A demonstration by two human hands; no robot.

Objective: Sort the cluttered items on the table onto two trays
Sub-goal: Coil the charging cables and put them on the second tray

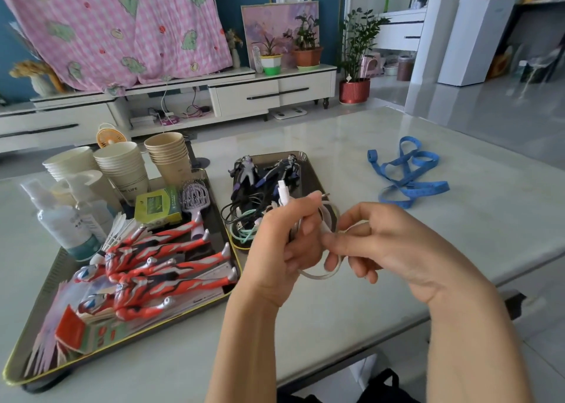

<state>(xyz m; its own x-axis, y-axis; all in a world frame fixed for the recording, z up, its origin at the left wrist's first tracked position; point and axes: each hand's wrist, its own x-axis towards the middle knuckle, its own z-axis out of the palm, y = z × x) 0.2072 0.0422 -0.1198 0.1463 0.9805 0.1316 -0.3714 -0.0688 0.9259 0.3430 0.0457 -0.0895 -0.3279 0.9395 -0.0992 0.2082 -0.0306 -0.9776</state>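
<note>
Head: both hands [284, 243] around white cable [318, 276]

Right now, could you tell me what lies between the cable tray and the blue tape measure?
Nothing: the head view shows bare tabletop between the cable tray and the blue tape measure.

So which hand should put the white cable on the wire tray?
Probably left. The left hand grips the coiled white cable beside the tray; the right hand only pinches a loop, farther off.
</note>
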